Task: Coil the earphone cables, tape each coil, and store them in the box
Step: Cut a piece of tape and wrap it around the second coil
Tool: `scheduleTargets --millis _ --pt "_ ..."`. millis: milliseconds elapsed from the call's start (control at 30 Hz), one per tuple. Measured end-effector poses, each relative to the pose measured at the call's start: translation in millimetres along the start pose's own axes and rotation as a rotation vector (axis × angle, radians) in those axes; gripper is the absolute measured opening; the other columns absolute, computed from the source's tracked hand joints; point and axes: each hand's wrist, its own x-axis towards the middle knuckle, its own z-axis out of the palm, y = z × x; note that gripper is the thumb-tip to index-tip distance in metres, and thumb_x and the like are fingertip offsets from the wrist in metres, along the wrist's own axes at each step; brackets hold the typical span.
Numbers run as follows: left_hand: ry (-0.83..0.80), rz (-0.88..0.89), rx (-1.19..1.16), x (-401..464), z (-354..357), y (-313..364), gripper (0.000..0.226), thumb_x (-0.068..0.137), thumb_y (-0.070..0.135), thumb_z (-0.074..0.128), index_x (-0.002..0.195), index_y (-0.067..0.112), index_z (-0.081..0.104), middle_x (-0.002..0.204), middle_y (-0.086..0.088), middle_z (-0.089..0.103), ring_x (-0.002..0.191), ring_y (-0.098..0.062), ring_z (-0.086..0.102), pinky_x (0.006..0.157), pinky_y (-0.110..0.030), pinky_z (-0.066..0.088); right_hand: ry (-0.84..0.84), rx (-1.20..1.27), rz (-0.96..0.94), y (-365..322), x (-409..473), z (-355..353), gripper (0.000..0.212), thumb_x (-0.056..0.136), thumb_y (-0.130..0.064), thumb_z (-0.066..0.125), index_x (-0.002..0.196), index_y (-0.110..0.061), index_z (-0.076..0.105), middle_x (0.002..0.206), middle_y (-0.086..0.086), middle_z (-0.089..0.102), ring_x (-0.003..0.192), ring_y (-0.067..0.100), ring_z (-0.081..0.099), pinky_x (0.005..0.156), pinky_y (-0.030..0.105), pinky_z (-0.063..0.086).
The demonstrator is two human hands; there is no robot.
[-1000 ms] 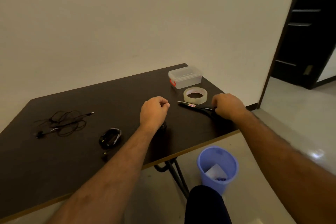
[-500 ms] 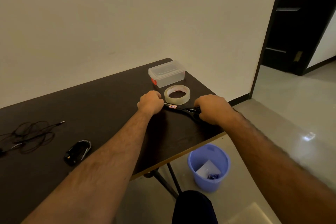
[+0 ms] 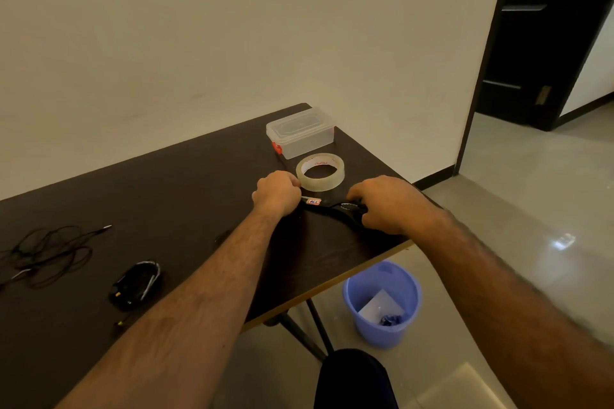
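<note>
Right grip [image 3: 382, 206] curled on scissors [image 3: 335, 207], left grip [image 3: 277, 192] fisted at the blade tip, hold unclear; one taped coil [image 3: 136, 285] and loose earphones [image 3: 50, 252] lay far left, box [image 3: 300, 133] still lidded.

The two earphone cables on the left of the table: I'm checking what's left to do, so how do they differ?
The far-left earphone cable lies spread in loose, tangled loops with its plug sticking out; the nearer earphone cable is gathered into a tight oval bundle. The loose one covers far more table than the bundle. Both are black, lie untouched and remain outside the closed box.
</note>
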Motion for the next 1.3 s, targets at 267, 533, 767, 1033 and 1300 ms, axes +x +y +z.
scheduleTargets --millis 267,533,767,1033,1300 --pt "0.063 0.035 0.019 -7 12 -6 0.028 0.098 0.021 0.053 0.121 0.029 0.067 0.126 0.003 0.062 0.12 -0.022 0.047 0.103 -0.047 0.042 -0.028 0.004 0.017 4 -8 -1 0.036 0.092 -0.022 0.064 0.127 -0.023 0.057 0.119 0.002 0.064 0.107 0.017 0.06 0.091 0.031 0.051" --pt "0.103 0.084 -0.024 -12 18 -10 0.026 0.096 0.028 0.056 0.119 0.035 0.068 0.127 0.008 0.063 0.123 -0.02 0.049 0.103 -0.046 0.036 -0.06 0.054 0.048 21 -17 -7 0.037 0.089 -0.014 0.068 0.124 -0.023 0.058 0.123 0.003 0.061 0.11 0.018 0.058 0.094 0.031 0.051" --pt "0.155 -0.018 -0.106 -5 8 -9 0.045 0.094 0.034 0.064 0.137 0.027 0.054 0.138 -0.001 0.057 0.13 -0.024 0.047 0.11 -0.052 0.036 0.101 0.332 0.096 49 -28 -30 0.035 0.087 -0.007 0.068 0.121 -0.018 0.065 0.083 -0.011 0.059 0.075 0.006 0.055 0.066 0.017 0.044" --pt "0.123 0.01 -0.001 -1 20 -3 0.084 0.074 0.059 0.076 0.145 0.027 0.045 0.147 -0.006 0.047 0.139 -0.029 0.037 0.115 -0.054 0.026 0.4 0.741 0.025 4 25 -8 0.063 0.086 -0.002 0.067 0.143 -0.019 0.048 0.124 0.008 0.067 0.11 0.02 0.064 0.097 0.034 0.052" --pt "0.273 0.046 -0.061 0 29 -9 0.048 0.08 0.053 0.072 0.123 0.03 0.064 0.128 -0.001 0.061 0.128 -0.025 0.048 0.11 -0.052 0.033 0.312 0.548 -0.014 -12 66 14 0.055 0.088 -0.008 0.069 0.139 -0.019 0.053 0.13 0.006 0.063 0.122 0.021 0.058 0.102 0.033 0.044"
